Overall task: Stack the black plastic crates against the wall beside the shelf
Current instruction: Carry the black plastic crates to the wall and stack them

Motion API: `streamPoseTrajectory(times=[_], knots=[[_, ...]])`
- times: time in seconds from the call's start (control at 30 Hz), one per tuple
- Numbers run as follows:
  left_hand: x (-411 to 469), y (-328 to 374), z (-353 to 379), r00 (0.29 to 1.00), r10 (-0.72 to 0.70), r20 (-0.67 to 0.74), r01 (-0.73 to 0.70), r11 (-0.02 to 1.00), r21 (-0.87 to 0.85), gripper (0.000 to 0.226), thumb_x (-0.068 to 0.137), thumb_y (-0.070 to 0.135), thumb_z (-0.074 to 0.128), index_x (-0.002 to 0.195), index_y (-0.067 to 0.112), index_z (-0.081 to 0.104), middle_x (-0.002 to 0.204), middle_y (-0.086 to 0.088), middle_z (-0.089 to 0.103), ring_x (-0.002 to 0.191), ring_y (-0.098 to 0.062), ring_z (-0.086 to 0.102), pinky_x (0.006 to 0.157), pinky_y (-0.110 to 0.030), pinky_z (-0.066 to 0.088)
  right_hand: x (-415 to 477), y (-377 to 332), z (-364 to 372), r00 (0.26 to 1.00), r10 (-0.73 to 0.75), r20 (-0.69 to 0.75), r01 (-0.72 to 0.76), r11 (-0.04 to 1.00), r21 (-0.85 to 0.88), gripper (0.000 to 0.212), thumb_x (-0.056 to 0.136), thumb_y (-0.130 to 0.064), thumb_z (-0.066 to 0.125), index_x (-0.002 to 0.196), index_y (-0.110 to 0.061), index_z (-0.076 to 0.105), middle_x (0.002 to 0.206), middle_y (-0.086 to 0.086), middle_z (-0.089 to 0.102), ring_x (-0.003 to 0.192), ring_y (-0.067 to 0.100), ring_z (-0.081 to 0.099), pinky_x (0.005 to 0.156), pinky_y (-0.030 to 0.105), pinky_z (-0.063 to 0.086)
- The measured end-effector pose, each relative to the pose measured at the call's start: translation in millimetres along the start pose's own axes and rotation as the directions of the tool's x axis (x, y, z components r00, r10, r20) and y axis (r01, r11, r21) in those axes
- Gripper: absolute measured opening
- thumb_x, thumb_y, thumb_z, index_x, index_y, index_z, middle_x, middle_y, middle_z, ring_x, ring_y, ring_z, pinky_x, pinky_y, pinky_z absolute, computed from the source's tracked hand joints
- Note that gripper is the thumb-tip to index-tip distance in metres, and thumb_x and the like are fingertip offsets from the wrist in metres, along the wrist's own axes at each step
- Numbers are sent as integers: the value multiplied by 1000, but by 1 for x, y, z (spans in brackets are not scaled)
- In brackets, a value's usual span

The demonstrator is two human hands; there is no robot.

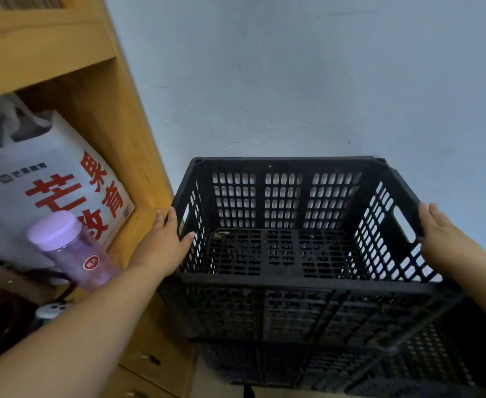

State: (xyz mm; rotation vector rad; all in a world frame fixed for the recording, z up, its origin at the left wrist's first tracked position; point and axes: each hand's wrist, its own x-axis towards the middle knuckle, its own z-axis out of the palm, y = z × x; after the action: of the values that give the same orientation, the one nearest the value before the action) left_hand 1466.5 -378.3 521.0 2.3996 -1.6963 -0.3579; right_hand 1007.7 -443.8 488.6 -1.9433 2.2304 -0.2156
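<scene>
A black perforated plastic crate [287,282] sits on top of another black crate [336,366], both against the pale wall, right of the wooden shelf [112,116]. The top crate is empty and upright. My left hand [164,242] grips its left rim, thumb inside the wall. My right hand [443,237] holds the right rim near the handle slot, fingers hooked over the edge. The lower crate is skewed relative to the top one and mostly hidden beneath it.
On the shelf stand a white bag with red characters [52,191] and a purple-lidded plastic jar [72,248]. Drawers [155,363] lie below the shelf. A white object [50,310] rests lower left. The wall [293,81] is right behind the crates.
</scene>
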Motion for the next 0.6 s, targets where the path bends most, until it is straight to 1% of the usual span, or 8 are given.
streamPoseTrajectory(times=[0.1,0.37,0.5,0.6], knots=[[-1,-1,1,1000,4,-11,-4,1000,19,72,96,52,30,150,19,-4,158,-6,-7,139,-31,26,98,-40,41,0,0,-1,1000,1,-1,-1,1000,-16,74,90,-3,43,150,-16,0,158,6,0,142,29,17,110,45,25],[2,-2,1,1000,20,-1,-20,1000,-7,71,95,55,23,150,17,0,158,-6,-3,141,-28,21,101,-40,37,-2,-2,0,1000,1,-12,-2,999,-46,69,93,-4,40,150,-14,1,158,6,1,143,27,14,110,47,26],[12,-3,-1,999,36,0,-36,999,-27,70,95,55,22,150,17,2,159,-4,-1,141,-27,20,104,-40,34,-4,-7,2,999,29,-18,-30,998,-56,70,93,-6,40,149,-15,0,158,5,2,142,28,19,108,47,28],[21,-4,-4,999,50,16,-50,999,-3,70,95,55,22,150,17,1,159,-4,-2,141,-28,20,105,-41,33,-6,-10,3,998,61,-13,-62,997,-49,69,94,-5,39,150,-16,0,159,3,0,141,29,22,106,46,30]])
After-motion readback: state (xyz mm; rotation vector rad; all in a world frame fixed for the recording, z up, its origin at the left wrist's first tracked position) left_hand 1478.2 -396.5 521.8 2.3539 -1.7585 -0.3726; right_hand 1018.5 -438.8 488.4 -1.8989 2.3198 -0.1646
